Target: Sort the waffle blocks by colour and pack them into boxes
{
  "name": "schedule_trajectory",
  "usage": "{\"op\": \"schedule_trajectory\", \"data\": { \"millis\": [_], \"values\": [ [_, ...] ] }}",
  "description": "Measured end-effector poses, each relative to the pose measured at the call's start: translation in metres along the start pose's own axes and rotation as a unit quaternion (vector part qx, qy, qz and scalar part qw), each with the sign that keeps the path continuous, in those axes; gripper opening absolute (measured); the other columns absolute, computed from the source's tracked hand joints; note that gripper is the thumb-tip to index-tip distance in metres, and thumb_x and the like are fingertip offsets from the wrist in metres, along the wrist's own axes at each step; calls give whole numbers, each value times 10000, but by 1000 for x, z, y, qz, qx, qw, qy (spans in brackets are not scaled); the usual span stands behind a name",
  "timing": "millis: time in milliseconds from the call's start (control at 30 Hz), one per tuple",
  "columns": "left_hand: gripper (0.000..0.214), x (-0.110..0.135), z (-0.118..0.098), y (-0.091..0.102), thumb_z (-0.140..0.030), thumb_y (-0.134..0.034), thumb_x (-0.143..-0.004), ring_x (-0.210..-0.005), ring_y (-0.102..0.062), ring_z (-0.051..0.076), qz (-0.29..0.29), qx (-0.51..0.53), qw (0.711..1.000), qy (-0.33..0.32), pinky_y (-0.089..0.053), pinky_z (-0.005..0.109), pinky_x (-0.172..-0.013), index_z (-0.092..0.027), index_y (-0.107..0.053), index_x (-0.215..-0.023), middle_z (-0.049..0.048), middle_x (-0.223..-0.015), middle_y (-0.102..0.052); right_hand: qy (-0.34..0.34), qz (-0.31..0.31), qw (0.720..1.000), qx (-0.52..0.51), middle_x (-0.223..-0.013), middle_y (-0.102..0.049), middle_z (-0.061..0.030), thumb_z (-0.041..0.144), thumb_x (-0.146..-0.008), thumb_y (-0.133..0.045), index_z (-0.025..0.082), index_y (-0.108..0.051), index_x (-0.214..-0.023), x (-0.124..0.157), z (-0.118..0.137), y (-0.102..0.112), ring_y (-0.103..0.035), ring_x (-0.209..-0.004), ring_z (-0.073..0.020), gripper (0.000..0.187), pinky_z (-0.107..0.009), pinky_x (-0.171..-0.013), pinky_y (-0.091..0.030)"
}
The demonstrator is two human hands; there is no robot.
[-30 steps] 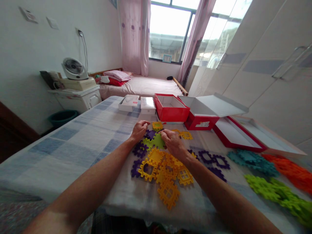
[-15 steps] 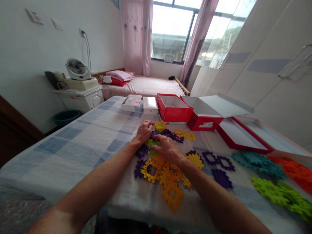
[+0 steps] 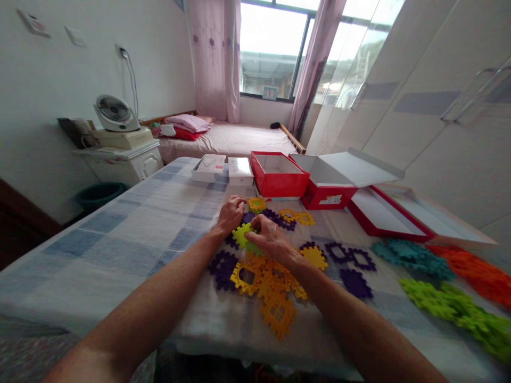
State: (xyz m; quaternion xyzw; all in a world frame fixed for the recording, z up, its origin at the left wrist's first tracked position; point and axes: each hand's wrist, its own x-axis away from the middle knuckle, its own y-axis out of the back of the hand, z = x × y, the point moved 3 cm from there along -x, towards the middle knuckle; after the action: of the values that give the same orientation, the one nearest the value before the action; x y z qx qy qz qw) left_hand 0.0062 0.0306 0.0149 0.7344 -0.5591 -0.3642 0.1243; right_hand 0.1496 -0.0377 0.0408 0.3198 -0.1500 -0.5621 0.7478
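My right hand [image 3: 269,236] pinches a lime-green notched building tile [image 3: 241,234] between thumb and fingers, tilted up over the pile. Close beside it on the left is my left hand [image 3: 231,214], fingers curled together; whatever lies under the fingertips is hidden. A yellow-and-green framed tile [image 3: 256,204] sits just right of those fingertips. Purple tiles [image 3: 275,217] lie behind my right hand, and more purple tiles [image 3: 223,269] are below my left wrist. Under my right wrist spreads a heap of orange-yellow tiles [image 3: 278,314], some with window openings.
Along the table's far side stand white boxes [image 3: 240,173], an open red box [image 3: 281,183] and a second red box with its lid up [image 3: 327,196]. Teal tiles [image 3: 413,258], orange tiles [image 3: 473,274] and lime-green tiles [image 3: 455,314] are heaped at the right.
The lime-green tile in my right hand has come up and tilted toward the left. My left hand is curled in nearly the same place. The whole view has shifted slightly.
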Motion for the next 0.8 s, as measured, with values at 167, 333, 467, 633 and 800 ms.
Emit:
{"op": "schedule_trajectory", "data": {
  "millis": [167, 333, 467, 633, 800],
  "values": [
    [329, 1, -2, 2, -255, -384, -793, -987, -588, 194, 15, 2, 1000, -5, -430, 296, -927, -146, -681, -881, 93, -1047, -630, 6, -65, 989, -131, -784, -582, 15, 325, -732, -561, 169, -542, -935, -5, -3, 16, -516, -690, -112, 257, -236, -643, -399],
    [401, 1, 0, 5, -350, -363, -784, -1035, -567, 223, 44, -31, 998, -25, -404, 334, -969, -140, -675, -923, 106, -1057, -634, 14, -127, 982, -138, -811, -605, -7, 360, -828, -474, 159, -584, -959, 4, -2, 55, -539, -696, -114, 264, -228, -623, -408],
    [446, -1, 7, 5, -421, -359, -772, -1059, -558, 244, 58, -47, 996, -50, -398, 360, -983, -143, -674, -922, 117, -1074, -631, 23, -180, 979, -88, -840, -640, -10, 375, -873, -421, 177, -606, -993, 38, -14, 114, -566, -717, -119, 297, -223, -637, -417],
    [447, -4, 11, 4, -456, -363, -756, -1076, -553, 266, 62, -62, 995, -56, -399, 396, -987, -166, -670, -902, 115, -1090, -628, -64, -265, 958, 93, -850, -671, -40, 391, -881, -405, 177, -630, -1009, 103, -73, 200, -599, -736, -157, 336, -258, -680, -424],
    [434, -4, 8, 5, -469, -361, -748, -1084, -549, 274, 67, -75, 993, -64, -401, 406, -989, -185, -664, -875, 106, -1078, -632, -163, -263, 912, 270, -907, -687, -85, 360, -874, -374, 168, -637, -963, 152, -136, 246, -625, -844, -213, 337, -301, -753, -421]
  ]
}}
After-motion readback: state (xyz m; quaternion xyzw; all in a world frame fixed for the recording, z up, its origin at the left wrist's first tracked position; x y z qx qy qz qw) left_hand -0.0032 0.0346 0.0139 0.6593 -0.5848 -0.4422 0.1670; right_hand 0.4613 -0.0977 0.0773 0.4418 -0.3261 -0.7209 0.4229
